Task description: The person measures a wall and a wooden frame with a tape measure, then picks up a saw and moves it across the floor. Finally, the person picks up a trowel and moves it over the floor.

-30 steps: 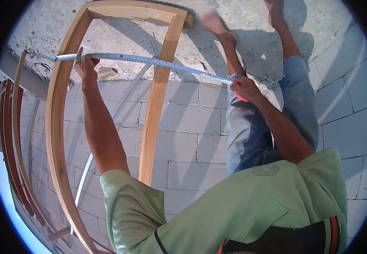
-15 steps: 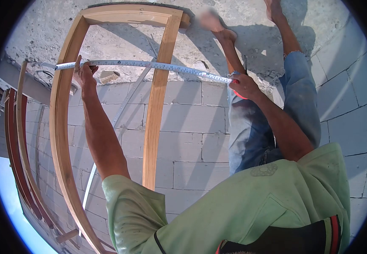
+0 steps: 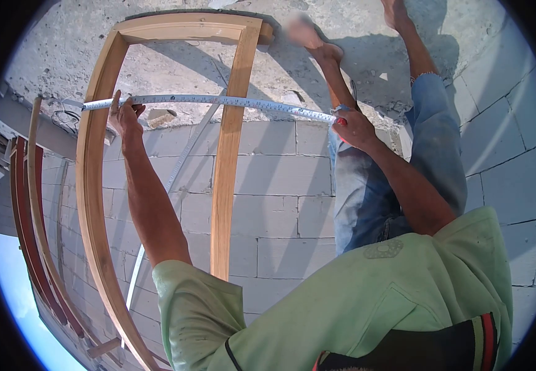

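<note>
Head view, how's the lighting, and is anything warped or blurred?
Head view: strong sunlight, with shadow bands across the block wall; head view: wide-angle distortion apparently bowing the wooden frame; head view: front of one foot smudged, tape measure markings fairly clear.

White measuring tape [image 3: 187,98] with dark markings, tan frame [image 3: 223,185], green shirt [image 3: 342,284]

Tape case [image 3: 342,122]: was mostly covered by the right hand [image 3: 355,129]; only a little red showed.
Tape [image 3: 206,99]: bore figures too small to read surely.
Wooden frame [image 3: 89,185]: ran out past the bottom edge; its inner post [image 3: 223,198] passed behind the sleeve [image 3: 197,303].
Feet: one [image 3: 302,31] was blurred, the other [image 3: 394,13] cut by the top edge.
</note>
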Available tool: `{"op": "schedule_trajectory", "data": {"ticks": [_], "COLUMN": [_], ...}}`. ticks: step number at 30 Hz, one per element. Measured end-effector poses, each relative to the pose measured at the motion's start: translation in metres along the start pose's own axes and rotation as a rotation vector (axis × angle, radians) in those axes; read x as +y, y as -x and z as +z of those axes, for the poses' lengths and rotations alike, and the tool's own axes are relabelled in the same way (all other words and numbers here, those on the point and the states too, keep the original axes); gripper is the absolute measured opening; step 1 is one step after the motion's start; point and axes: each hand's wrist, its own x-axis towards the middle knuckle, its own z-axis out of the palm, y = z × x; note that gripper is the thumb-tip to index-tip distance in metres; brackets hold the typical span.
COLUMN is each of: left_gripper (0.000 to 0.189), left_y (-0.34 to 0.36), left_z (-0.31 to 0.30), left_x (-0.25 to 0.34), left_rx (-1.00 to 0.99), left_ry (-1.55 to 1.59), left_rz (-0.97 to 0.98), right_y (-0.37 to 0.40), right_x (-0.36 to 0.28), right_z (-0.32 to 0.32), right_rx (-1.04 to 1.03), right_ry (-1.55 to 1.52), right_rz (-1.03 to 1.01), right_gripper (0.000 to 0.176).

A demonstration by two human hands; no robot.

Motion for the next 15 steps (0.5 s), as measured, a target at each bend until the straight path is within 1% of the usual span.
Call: {"op": "schedule_trajectory", "data": {"ticks": [5,8,10,11,12,15], "left_gripper": [0.044,0.047,0.052,0.063,0.063,0.079], "left_y": [0.005,0.015,0.023,0.024,0.026,0.058], "left_z": [0.003,0.009,0.015,0.014,0.015,0.029], "left_x": [0.001,0.003,0.001,-0.002,-0.005,0.002], "left_rx": [0.004,0.005,0.047,0.01,0.008,-0.049], "left_ry": [0.024,0.027,0.029,0.022,0.022,-0.028], "left_rz": [-0.016,-0.021,0.015,0.055,0.056,0.144], "right_y": [0.004,0.006,0.007,0.008,0.008,0.009], "right_x": [-0.003,-0.003,-0.003,-0.004,-0.005,-0.002], "right_z": [0.003,0.006,0.008,0.008,0.008,0.014], "right_rx": [0.083,0.131,0.162,0.167,0.173,0.214], "right_ry": [0.021,0.032,0.043,0.042,0.041,0.052], "right_rz": [-0.012,-0.041,-0.06,-0.06,-0.06,-0.073], "right_gripper": [0.032,0.033,0.033,0.033,0.033,0.033]}}
